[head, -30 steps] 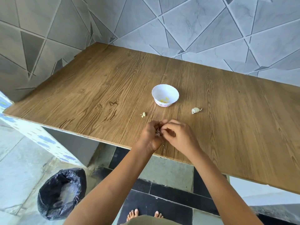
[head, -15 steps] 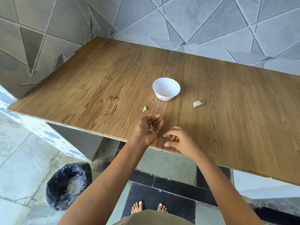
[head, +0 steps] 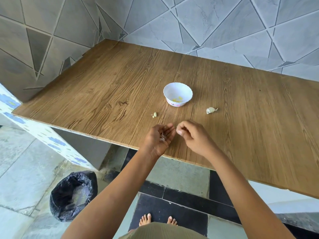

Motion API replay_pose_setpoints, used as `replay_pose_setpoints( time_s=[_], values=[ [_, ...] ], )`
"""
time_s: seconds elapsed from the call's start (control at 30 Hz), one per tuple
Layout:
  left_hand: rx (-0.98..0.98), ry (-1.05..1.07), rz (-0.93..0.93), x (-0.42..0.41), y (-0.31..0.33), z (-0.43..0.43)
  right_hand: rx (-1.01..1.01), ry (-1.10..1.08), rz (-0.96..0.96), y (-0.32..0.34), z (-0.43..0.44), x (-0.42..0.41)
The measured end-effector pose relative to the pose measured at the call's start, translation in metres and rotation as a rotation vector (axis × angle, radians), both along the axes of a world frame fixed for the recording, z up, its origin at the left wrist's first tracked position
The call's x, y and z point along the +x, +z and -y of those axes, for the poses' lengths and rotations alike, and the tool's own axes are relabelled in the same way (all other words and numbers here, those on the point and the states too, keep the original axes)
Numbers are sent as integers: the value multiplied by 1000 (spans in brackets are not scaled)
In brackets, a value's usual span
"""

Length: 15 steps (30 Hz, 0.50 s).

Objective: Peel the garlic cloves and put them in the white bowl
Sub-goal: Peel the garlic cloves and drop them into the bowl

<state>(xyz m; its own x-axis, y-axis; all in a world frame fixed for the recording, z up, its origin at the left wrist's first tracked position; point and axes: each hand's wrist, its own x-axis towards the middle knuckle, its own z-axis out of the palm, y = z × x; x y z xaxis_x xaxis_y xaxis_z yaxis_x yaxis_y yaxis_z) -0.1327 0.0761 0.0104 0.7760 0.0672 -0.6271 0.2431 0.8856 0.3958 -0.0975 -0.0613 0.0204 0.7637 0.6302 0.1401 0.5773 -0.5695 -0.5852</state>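
Finishing one clove, by the look. Left hand (head: pixel 161 138): palm up, fingers loose, cupping skins (head: pixel 163 135). Right hand (head: pixel 191 138): fingers curled, seemingly pinching the clove (head: pixel 179 132). Next: carry it forward to the bowl (head: pixel 172 87); then the unpeeled clove (head: pixel 211 110), just right of it.

Single head-worn view, high above table (head: pixel 103 94) near edge, facing forward-down toward tiled wall (head: pixel 207 23).

A wood-grain tabletop (head: pixel 103 87) carries a white bowl (head: pixel 172 91); an unpeeled garlic clove (head: pixel 211 110) lies apart to the bowl's right, and small pale garlic bits (head: pixel 154 114) lie front-left of it
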Motion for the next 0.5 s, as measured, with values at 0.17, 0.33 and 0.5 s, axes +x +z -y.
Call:
replay_pose_setpoints(
  time_s=[0.17, 0.33, 0.5],
  values=[
    [19, -1, -41, 11, 6, 14, -124, 164, 211, 12, -6, 17],
    [81, -12, -37, 20, 4, 17, -101, 60, 346, 14, -11, 13],
    [69, 7, -27, 21, 5, 18, -123, 154, 349, 4, -7, 19]
  ],
)
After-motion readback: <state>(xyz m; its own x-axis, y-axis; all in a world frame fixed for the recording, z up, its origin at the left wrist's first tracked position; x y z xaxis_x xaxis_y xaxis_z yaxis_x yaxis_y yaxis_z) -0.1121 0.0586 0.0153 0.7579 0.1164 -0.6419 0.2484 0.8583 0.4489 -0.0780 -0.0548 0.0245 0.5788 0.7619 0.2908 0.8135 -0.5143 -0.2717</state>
